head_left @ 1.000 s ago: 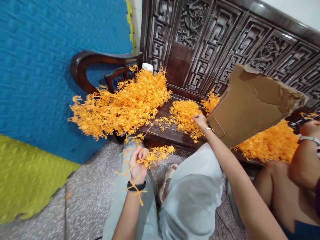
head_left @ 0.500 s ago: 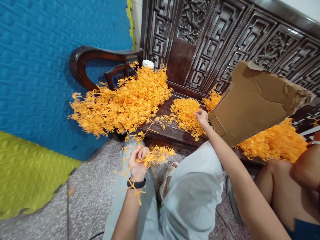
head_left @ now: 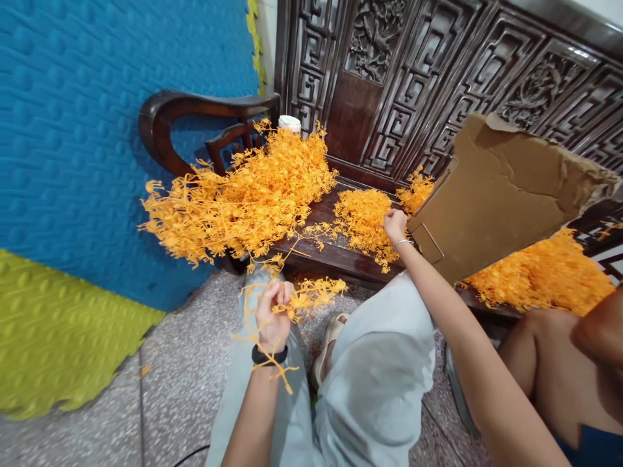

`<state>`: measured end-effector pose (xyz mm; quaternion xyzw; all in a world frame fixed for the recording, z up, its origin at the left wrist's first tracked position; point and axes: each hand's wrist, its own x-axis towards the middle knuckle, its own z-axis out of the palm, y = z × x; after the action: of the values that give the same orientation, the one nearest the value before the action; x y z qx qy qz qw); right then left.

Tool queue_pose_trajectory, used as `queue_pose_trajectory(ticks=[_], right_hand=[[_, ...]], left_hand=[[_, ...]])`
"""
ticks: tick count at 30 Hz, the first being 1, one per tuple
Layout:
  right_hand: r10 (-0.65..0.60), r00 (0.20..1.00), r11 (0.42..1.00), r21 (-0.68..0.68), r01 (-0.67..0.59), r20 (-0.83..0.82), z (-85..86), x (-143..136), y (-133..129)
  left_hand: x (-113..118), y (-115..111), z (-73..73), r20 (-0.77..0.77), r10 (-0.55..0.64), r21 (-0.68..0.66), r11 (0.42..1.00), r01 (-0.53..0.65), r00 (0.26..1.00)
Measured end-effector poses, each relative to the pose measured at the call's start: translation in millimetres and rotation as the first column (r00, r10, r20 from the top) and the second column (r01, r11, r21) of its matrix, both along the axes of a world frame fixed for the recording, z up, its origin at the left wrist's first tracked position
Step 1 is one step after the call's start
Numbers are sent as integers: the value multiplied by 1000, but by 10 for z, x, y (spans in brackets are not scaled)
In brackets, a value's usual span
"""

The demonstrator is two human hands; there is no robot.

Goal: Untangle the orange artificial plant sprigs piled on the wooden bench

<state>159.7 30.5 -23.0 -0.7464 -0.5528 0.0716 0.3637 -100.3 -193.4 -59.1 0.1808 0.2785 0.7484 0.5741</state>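
My left hand (head_left: 272, 318) is closed around a bunch of orange plastic sprigs (head_left: 311, 296), held above my knees. Loose strands hang down past my wrist. My right hand (head_left: 395, 224) reaches forward onto a small heap of orange sprigs (head_left: 363, 217) on the dark wooden bench (head_left: 331, 256), fingers pinching into the heap. A large pile of the same orange sprigs (head_left: 243, 198) lies on the bench's left end and spills over the armrest (head_left: 195, 107).
A torn cardboard flap (head_left: 501, 194) stands right of my right hand, with more orange sprigs (head_left: 540, 275) behind it. Another person's knee and arm (head_left: 574, 363) are at the right. A white cup (head_left: 289, 122) stands behind the big pile. Blue and green foam mats (head_left: 73, 162) cover the left wall.
My right hand has shifted slightly within the small heap. My left hand keeps its bunch at about the same height. The other person's arm has moved partly out of view at the right.
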Motion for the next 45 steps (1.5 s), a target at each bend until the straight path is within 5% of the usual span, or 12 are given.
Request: queue_pose_trajectory(ticks=[5, 11, 14, 17, 19, 22, 24, 29, 37, 42, 45], right_hand=[[-25, 999, 998, -56, 23, -22, 27, -49, -61], [372, 909, 928, 84, -363, -187, 248, -485, -286], [629, 725, 771, 109, -627, -282, 435, -781, -520], [820, 472, 501, 7, -865, -324, 578, -1042, -795], [879, 360, 362, -55, -931, -313, 608, -1183, -945], [926, 274, 254, -108, -961, -261, 555, -1341, -1062], [931, 269, 237, -150, -960, -247, 488, -1414, -1074], [894, 362, 336, -140, -932, -265, 408, -1495, -1040], [830, 168, 172, -42, -984, -532, 468, -1493, -1049], [857, 146, 138, -52, -989, -494, 489, -1503, -1093], [891, 136, 129, -46, -991, -434, 496, -1519, -1119]], left_hand=[[-25, 33, 10, 34, 13, 27, 1000, -14, 999], [-7, 80, -8, 130, -65, -29, 997, 70, 989], [1, 71, -1, 120, -104, -15, 994, 107, 987], [1, 47, 19, 90, -116, 17, 993, 115, 989], [-3, 32, 36, 72, -114, 28, 993, 112, 991], [-14, 21, 54, 63, -114, 36, 993, 112, 991], [-21, 22, 54, 65, -115, 42, 993, 113, 991], [-32, 36, 33, 47, -68, 9, 998, 68, 997], [-54, 3, 68, -48, -79, 71, 994, 82, 996], [-53, -4, 74, -15, -129, 47, 990, 130, 991], [-43, 3, 76, -76, -61, 32, 997, 64, 995]])
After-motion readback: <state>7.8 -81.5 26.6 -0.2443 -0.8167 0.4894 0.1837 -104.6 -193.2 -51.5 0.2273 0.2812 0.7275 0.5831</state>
